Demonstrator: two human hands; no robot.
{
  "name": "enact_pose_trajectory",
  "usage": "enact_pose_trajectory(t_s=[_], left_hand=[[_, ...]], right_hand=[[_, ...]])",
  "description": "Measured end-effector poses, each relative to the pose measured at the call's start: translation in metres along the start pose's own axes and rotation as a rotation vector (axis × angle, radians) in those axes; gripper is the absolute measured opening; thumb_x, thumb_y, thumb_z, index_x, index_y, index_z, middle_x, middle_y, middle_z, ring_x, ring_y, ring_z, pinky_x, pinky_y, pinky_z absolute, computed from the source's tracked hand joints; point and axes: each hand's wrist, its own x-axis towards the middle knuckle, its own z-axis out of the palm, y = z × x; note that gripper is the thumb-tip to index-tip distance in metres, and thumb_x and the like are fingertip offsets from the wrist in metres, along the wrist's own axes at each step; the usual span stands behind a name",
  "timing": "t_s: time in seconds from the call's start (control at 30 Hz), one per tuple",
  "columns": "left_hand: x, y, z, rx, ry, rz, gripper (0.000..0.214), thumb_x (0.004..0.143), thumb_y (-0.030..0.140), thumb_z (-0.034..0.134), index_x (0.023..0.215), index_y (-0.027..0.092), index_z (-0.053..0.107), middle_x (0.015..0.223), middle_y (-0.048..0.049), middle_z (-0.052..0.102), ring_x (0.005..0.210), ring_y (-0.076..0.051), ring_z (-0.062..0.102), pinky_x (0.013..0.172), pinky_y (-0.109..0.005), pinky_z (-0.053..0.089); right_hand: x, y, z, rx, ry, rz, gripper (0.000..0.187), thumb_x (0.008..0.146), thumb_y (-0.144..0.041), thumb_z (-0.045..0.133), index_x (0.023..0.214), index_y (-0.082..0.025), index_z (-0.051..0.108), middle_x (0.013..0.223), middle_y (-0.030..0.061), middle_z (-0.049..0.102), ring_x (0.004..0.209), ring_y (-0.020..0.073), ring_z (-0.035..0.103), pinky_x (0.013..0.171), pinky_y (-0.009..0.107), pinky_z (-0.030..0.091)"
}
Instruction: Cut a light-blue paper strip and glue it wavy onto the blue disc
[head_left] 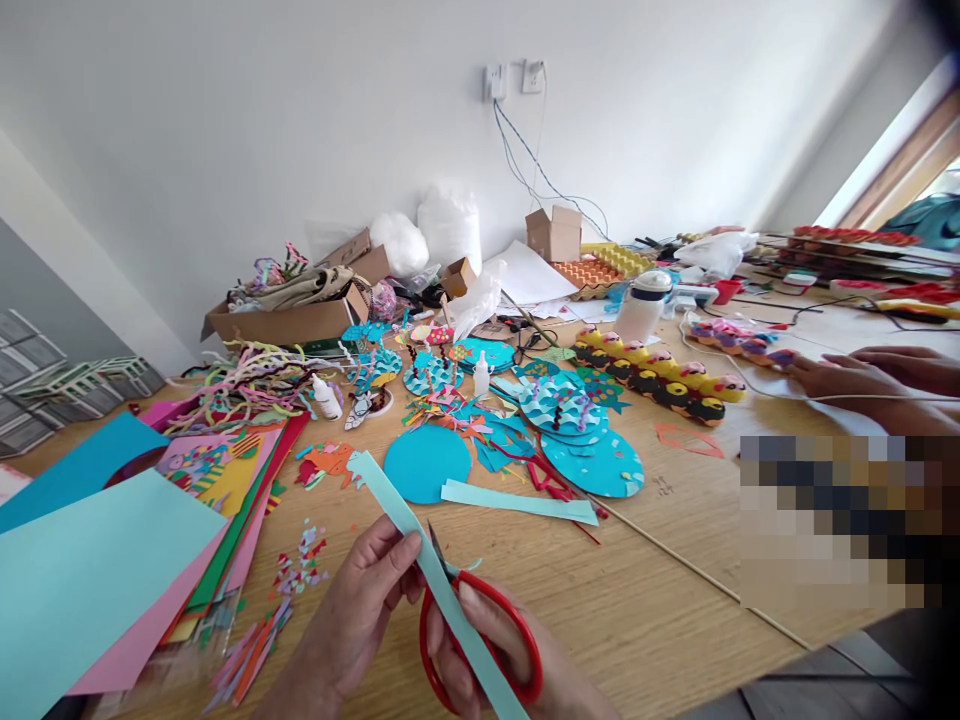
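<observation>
Between its thumb and fingers, my left hand (367, 590) pinches a long pale aqua paper strip (448, 598), which slants from upper left down to the bottom edge. My right hand (495, 640) has its thumb and fingers in the red handles of a pair of scissors (533, 650). The dark blades lie right beside the strip, partly hidden by it, and point up and away. Just beyond, another aqua strip (517, 501) rests on the table, overlapping a round blue paper disc (427, 463).
Coloured paper sheets (105, 570) are piled at left, near paper scraps (255, 640). Blue paper crafts (562, 410), glue bottles (326, 397) and pipe cleaners (255, 385) crowd the middle. A thin wooden stick (697, 565) crosses the right side. Another person's hands (862, 385) work at far right.
</observation>
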Motion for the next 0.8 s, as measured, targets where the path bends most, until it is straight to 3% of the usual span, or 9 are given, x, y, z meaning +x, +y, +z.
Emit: enact_pose_trajectory(t_s=[0.27, 0.53, 0.8], left_hand=[[0.001, 0.000, -0.001, -0.012, 0.010, -0.002, 0.019, 0.069, 0.034, 0.069, 0.067, 0.017, 0.061, 0.058, 0.0029, 0.055, 0.056, -0.010, 0.045, 0.056, -0.022, 0.037], [0.000, 0.000, -0.004, -0.015, 0.008, 0.010, 0.017, 0.070, 0.033, 0.069, 0.067, 0.018, 0.062, 0.058, 0.0038, 0.052, 0.055, -0.009, 0.043, 0.054, -0.021, 0.036], [0.000, -0.001, -0.005, -0.043, 0.001, -0.003, 0.017, 0.070, 0.033, 0.069, 0.067, 0.017, 0.062, 0.059, 0.0024, 0.057, 0.055, -0.009, 0.045, 0.053, -0.020, 0.036]], right_hand=[[-0.001, 0.002, -0.004, 0.010, 0.030, 0.091, 0.046, 0.091, -0.045, 0.035, 0.069, -0.011, 0.056, 0.049, -0.0013, 0.047, 0.040, 0.0057, 0.040, 0.040, 0.019, 0.026], [-0.001, 0.003, -0.004, 0.017, 0.034, 0.027, 0.040, 0.088, -0.046, 0.043, 0.076, -0.011, 0.057, 0.045, -0.0043, 0.044, 0.036, 0.0043, 0.037, 0.036, 0.017, 0.025], [0.002, 0.013, -0.008, 0.038, 0.056, 0.052, 0.041, 0.083, -0.051, 0.048, 0.075, -0.011, 0.057, 0.039, -0.0079, 0.038, 0.031, 0.0024, 0.028, 0.033, 0.016, 0.018]])
